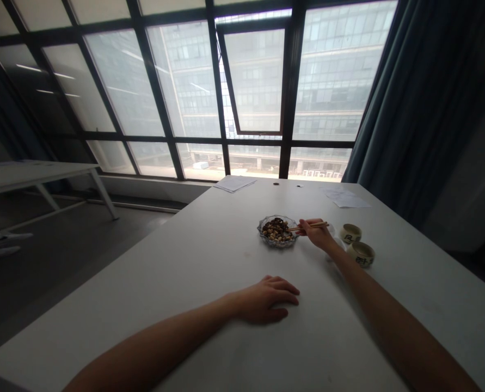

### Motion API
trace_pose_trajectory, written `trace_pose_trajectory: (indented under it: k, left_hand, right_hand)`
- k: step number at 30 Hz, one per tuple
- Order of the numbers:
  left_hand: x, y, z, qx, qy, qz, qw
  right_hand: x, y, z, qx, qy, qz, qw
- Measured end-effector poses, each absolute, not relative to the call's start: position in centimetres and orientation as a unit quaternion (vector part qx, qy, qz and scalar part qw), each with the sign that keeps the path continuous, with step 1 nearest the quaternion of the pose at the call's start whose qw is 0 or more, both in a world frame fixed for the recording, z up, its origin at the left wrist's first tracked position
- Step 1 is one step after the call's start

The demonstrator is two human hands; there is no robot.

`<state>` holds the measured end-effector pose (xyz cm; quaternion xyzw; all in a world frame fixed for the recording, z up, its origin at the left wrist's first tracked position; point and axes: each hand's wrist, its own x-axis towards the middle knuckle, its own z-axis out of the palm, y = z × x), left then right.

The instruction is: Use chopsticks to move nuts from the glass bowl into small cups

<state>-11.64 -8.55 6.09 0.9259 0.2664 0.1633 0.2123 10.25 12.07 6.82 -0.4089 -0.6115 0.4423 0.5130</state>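
Observation:
My right hand (316, 234) is closed on a pair of wooden chopsticks (320, 224), whose tips reach over the right side of a clear glass dish (262, 237). Inside the dish lies a mix of dark and pale small pieces (277, 228) that look like nuts or beans. Whether the tips pinch a piece is too small to tell. Flat on the white table (209, 261), nearer to me, rests my left hand (270, 299), its fingers spread and holding nothing. Partly behind my right wrist is a clear glass vessel (340, 245), mostly hidden.
Two pale cups with dark characters, a farther cup (350, 233) and a nearer cup (361, 255), stand right of my right hand. Papers (234, 184) lie at the far left edge, and more sheets (346, 197) at the far right. Another table (38, 173) stands across the floor.

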Motion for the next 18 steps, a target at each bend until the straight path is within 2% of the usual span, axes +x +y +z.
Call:
trace_pose_trajectory:
  k: [18]
  left_hand:
    - [-11.7,-8.5,5.8,0.926,0.26,0.166,0.217]
  right_hand:
    - [10.1,10.9,8.3,-0.42,-0.648,0.404,0.49]
